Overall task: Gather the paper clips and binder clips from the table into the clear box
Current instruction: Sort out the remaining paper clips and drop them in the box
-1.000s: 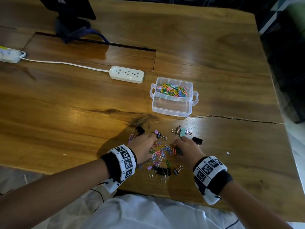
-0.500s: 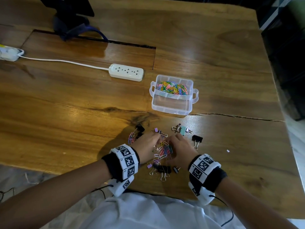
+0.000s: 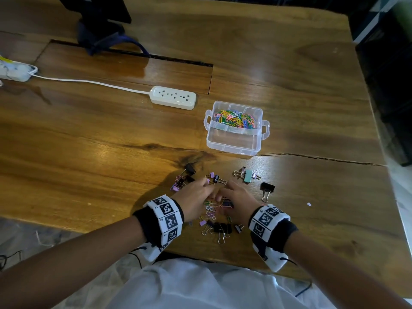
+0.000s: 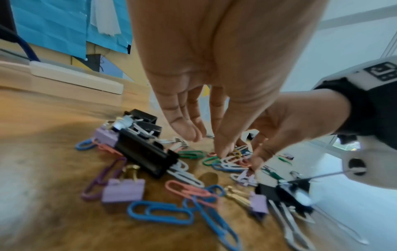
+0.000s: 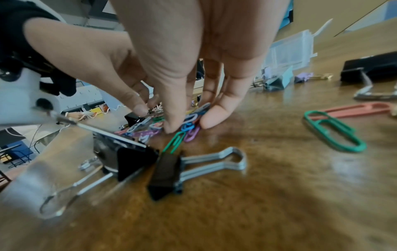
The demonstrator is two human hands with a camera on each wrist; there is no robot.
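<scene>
Raking works best with the fingers (image 5: 171, 117) kept low and flat to the desk (image 3: 301, 210), so no thin wire slips under them. Right now both sets of fingertips press down together on a small heap of paper clips (image 4: 231, 158), the left hand (image 3: 197, 200) and right hand (image 3: 237, 198) meeting over it; neither has a firm pinch that I can see. I would draw the heap tight, then cup it between both palms before lifting. Binder clips (image 3: 219, 228) lie just near and far of the hands, so sort them out of the scoop. Far and slightly right stands the box (image 3: 234, 147), its far compartment already holding paper clips.
</scene>
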